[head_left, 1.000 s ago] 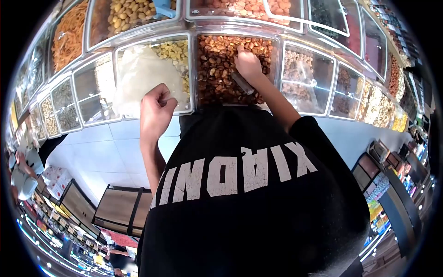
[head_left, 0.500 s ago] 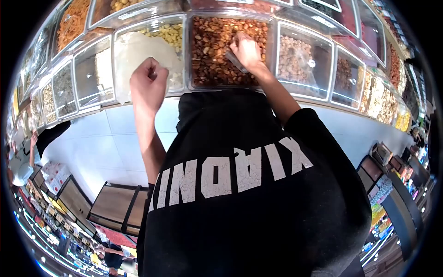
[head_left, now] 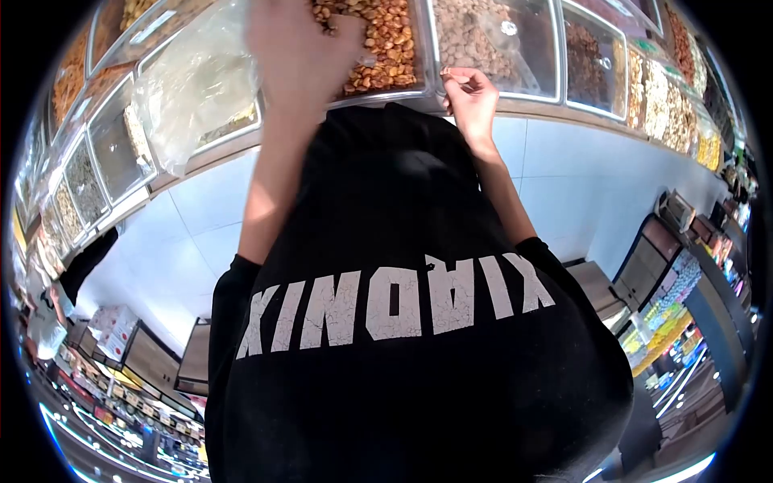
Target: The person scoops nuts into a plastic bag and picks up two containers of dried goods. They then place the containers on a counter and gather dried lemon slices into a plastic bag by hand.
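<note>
An uncovered bin holds glossy brown roasted nuts or beans (head_left: 390, 52). My left hand (head_left: 306, 52) is over the left part of this bin, smeared by motion, so its fingers cannot be made out. Near the bin's front right corner, my right hand (head_left: 473, 97) is closed in a pinch; whatever is between its fingertips is too small to name. A clear plastic bag (head_left: 193, 84) lies crumpled over the lidded bin to the left, beside my left hand.
Lidded clear bins stand in a row on both sides, one with pale brown nuts (head_left: 475, 40) at right. Pale floor (head_left: 564, 165) runs below the counter. Wooden display stands (head_left: 157, 362) and a person in a light top (head_left: 48, 322) are behind at left.
My right hand has left the nuts and moved right to the bin's corner. My left hand has moved up over the nut bin from beside the bag. The view has shifted.
</note>
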Demonstrator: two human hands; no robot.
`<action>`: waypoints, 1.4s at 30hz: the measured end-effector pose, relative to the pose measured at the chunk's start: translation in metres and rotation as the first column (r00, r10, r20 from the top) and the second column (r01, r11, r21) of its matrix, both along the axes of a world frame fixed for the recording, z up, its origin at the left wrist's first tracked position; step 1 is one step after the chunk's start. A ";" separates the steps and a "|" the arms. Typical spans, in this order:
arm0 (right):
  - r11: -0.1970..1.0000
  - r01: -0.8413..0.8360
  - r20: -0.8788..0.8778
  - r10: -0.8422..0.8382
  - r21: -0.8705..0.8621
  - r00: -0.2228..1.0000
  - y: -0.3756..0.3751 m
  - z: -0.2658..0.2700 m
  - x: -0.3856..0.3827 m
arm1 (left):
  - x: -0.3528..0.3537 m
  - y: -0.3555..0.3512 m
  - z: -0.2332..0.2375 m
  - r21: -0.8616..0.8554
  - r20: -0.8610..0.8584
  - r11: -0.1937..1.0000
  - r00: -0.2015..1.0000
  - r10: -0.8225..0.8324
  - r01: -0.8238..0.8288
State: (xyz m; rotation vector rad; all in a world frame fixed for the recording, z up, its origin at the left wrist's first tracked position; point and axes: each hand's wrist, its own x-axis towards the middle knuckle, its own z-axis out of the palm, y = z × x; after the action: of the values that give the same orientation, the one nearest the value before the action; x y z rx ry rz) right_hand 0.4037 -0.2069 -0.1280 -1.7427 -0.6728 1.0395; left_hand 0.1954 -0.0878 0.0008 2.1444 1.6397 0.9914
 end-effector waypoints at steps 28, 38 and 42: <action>0.935 0.349 -0.478 -0.281 0.058 0.832 -0.053 -0.060 0.128 | 0.252 0.064 -0.089 -0.520 -0.024 0.559 0.643 -0.765 0.646; 0.955 0.202 -0.151 -0.237 -0.216 0.960 -0.085 -0.031 0.107 | 0.266 0.060 -0.175 -0.570 0.188 0.508 0.705 -0.684 0.645; 0.976 0.068 -0.131 -0.096 -0.209 0.987 -0.079 -0.015 0.098 | 0.248 0.050 -0.127 -0.736 0.345 0.378 0.791 -0.505 0.562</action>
State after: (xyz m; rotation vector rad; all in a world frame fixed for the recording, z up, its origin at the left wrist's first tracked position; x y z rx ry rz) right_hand 0.5021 -0.2859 -0.1434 -1.8352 -0.4136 1.1943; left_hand 0.4437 -0.0374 -0.1265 1.6957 0.8967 0.0152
